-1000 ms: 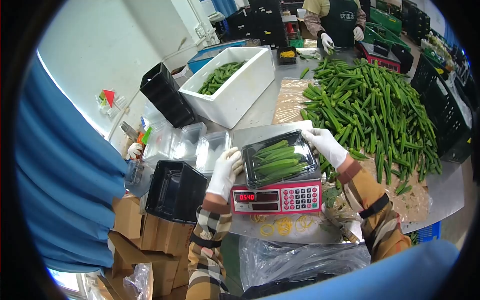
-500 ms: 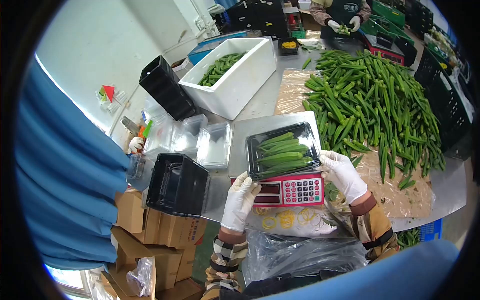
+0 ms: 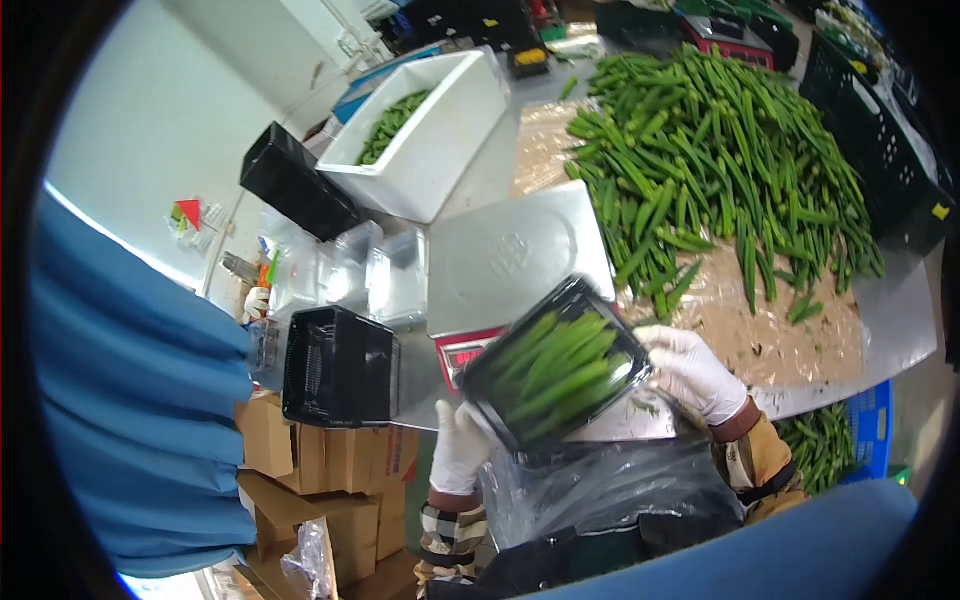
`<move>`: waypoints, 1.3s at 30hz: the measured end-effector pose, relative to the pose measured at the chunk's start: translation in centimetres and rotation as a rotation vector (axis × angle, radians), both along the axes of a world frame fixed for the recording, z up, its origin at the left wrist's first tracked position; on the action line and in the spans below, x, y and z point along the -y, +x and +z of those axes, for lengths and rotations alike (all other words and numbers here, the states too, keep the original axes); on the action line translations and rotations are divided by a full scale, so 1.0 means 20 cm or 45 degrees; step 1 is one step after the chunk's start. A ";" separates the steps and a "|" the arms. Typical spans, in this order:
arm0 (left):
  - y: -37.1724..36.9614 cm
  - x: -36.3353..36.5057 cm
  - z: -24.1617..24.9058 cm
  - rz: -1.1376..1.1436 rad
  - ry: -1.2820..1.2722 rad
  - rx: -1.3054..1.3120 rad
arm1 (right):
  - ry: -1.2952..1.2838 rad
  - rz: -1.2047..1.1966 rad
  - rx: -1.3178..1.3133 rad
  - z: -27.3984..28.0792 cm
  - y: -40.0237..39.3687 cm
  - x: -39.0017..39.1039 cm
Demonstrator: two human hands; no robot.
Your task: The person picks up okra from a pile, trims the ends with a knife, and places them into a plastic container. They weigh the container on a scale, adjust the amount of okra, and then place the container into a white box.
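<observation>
A black tray of okra under a clear cover (image 3: 555, 370) is held tilted in front of the scale, blurred by motion. My right hand (image 3: 692, 372), in a white glove, grips its right edge. At the tray's lower left side is my gloved left hand (image 3: 460, 448), thumb up, its fingers partly hidden behind the tray. Behind the tray lies the scale's bare metal plate (image 3: 515, 250), and the tray covers most of the red scale's keypad. A large pile of okra (image 3: 720, 170) lies on the right.
A white foam box (image 3: 430, 150) holds okra at the back. Left of the scale stand clear containers (image 3: 398, 280) and stacked black trays (image 3: 345, 365). A dark crate (image 3: 875, 150) stands at the right, a blue crate (image 3: 872, 430) below the table edge.
The okra tray has come off the scale plate toward me and tilted, with both hands moving along. The view has shifted, and the other person's hands are out of sight.
</observation>
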State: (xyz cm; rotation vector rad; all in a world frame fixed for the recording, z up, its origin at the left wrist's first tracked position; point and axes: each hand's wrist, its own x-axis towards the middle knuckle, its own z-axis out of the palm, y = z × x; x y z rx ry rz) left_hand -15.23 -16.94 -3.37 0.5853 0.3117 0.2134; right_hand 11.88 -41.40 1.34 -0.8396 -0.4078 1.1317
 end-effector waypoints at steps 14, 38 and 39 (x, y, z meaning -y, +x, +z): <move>-0.52 0.23 -0.04 -0.265 0.460 -0.699 | -0.525 0.398 0.300 -0.20 -0.39 0.16; -0.13 0.50 -0.13 0.258 -0.153 -0.453 | -1.113 -0.544 2.045 -0.43 0.10 0.11; -0.13 0.50 -0.13 0.235 -0.137 -0.465 | -1.084 -0.527 2.118 -0.45 0.11 0.10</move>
